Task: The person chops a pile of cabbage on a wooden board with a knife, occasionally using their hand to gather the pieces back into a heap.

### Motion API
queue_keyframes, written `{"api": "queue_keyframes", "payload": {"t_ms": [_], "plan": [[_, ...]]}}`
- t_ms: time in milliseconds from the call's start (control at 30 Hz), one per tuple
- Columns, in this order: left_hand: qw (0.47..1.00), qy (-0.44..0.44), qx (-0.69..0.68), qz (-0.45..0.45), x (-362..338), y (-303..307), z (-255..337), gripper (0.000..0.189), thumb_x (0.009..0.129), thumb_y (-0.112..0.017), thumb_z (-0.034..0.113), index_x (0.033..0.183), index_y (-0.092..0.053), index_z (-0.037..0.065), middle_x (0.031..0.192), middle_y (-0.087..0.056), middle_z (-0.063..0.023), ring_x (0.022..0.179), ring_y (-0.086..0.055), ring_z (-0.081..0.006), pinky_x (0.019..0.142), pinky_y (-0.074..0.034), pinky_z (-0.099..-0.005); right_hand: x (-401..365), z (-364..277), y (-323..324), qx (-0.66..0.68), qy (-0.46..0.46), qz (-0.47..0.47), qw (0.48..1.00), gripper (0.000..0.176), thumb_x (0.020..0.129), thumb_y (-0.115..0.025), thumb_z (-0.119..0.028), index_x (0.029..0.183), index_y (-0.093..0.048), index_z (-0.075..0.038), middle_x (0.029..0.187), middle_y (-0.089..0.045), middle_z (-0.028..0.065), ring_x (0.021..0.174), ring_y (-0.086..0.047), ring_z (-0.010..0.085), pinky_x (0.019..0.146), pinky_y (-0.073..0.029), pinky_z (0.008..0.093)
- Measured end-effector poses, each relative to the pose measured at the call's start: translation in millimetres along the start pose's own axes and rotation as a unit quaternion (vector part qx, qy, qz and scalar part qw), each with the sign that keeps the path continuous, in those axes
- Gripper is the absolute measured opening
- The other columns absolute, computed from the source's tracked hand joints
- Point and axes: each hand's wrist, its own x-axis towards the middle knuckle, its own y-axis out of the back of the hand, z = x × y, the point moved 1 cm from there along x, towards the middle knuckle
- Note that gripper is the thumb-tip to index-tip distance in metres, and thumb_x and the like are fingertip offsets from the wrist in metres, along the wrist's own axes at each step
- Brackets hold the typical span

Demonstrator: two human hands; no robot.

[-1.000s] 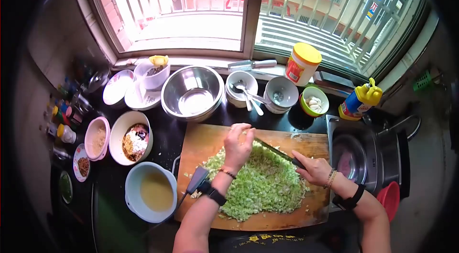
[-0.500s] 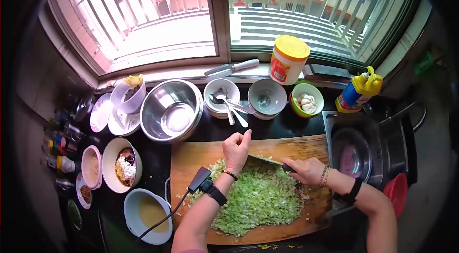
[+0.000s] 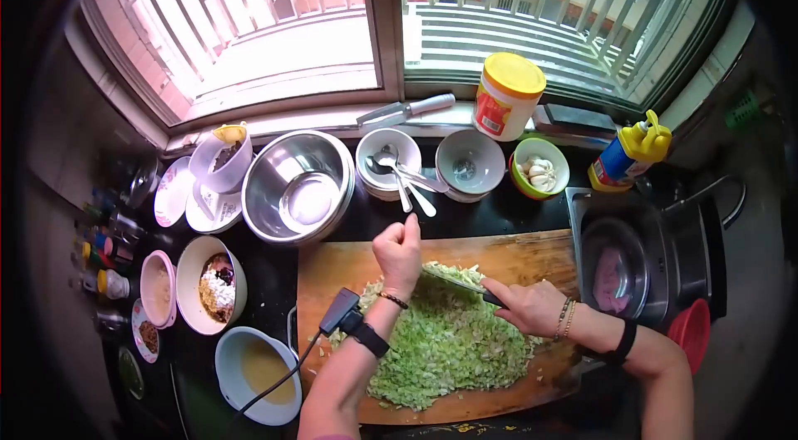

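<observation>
A wide heap of finely chopped green vegetable [image 3: 449, 349] covers the middle of the wooden cutting board [image 3: 532, 261]. My right hand [image 3: 532, 305] is wrapped round the dark handle of a knife [image 3: 455, 280], whose blade points left into the upper part of the heap. At the blade's far end is my left hand [image 3: 399, 255], with its fingers curled and the thumb pointing up; what its fingers hold, if anything, is hidden. A black device with a cable is strapped at my left wrist.
Metal bowls [image 3: 299, 186], a bowl with spoons [image 3: 388, 162], a grey bowl [image 3: 470, 166] and a garlic bowl [image 3: 539, 168] line the back. Seasoning bowls [image 3: 212, 285] stand at left, with a bowl of liquid [image 3: 258, 375]. The sink [image 3: 615, 265] is at right.
My left hand has shifted slightly left and up. The knife and my right hand have moved a little, and more chopped vegetable shows behind the blade.
</observation>
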Motion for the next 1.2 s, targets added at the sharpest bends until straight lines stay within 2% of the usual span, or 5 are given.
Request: {"api": "queue_keyframes", "payload": {"t_ms": [267, 467, 900, 1000, 1200], "plan": [[1.0, 0.002, 0.011, 0.0, -15, 17, -14, 0.047, 0.084, -0.061, 0.015, 0.048, -0.034, 0.002, 0.044, -0.033, 0.0002, 0.046, -0.028, -0.0044, 0.04, -0.023, -0.0288, 6, -1, -39, 0.052, 0.019, 0.029, 0.998, 0.05, 0.084, -0.057, -0.028, 0.126, -0.034, -0.013, 0.072, -0.06, 0.0128, 0.06, -0.061, 0.0316, 0.049, -0.048, 0.0417], [0.998, 0.015, -0.055, 0.033, -5, 12, 10, 0.048, 0.085, -0.06, 0.012, 0.051, -0.027, 0.004, 0.05, -0.026, 0.0062, 0.05, -0.023, -0.0033, 0.042, -0.018, -0.027, 7, 2, 14, -0.044, 0.034, 0.012, 0.998, 0.052, 0.083, -0.058, -0.03, 0.127, -0.036, -0.014, 0.069, -0.057, 0.0113, 0.055, -0.06, 0.0278, 0.045, -0.045, 0.0389], [0.996, -0.015, -0.083, 0.012, -11, 6, 5, 0.045, 0.085, -0.061, 0.012, 0.053, -0.03, 0.002, 0.05, -0.022, -0.0002, 0.049, -0.023, -0.0051, 0.041, -0.02, -0.0295, 4, 23, -23, -0.031, 0.031, 0.102, 0.994, 0.051, 0.079, -0.061, -0.024, 0.125, -0.04, -0.016, 0.071, -0.055, 0.0075, 0.054, -0.059, 0.026, 0.045, -0.046, 0.0375], [0.999, -0.013, -0.05, 0.006, -11, -7, -16, 0.046, 0.086, -0.059, 0.012, 0.053, -0.028, 0.005, 0.051, -0.026, 0.0052, 0.051, -0.023, -0.0034, 0.042, -0.019, -0.0274, 11, 37, -40, -0.074, 0.026, 0.103, 0.992, 0.051, 0.079, -0.06, -0.022, 0.125, -0.041, -0.016, 0.069, -0.054, 0.0077, 0.053, -0.058, 0.0259, 0.044, -0.046, 0.0375], [0.999, 0.009, 0.003, -0.031, -37, 25, -17, 0.045, 0.085, -0.06, 0.015, 0.051, -0.034, 0.002, 0.047, -0.027, 0.001, 0.048, -0.025, -0.005, 0.041, -0.021, -0.0288, -12, -11, -51, 0.016, 0.015, 0.025, 0.999, 0.05, 0.084, -0.057, -0.029, 0.128, -0.036, -0.016, 0.072, -0.059, 0.0104, 0.057, -0.06, 0.0285, 0.045, -0.046, 0.0401]]}}
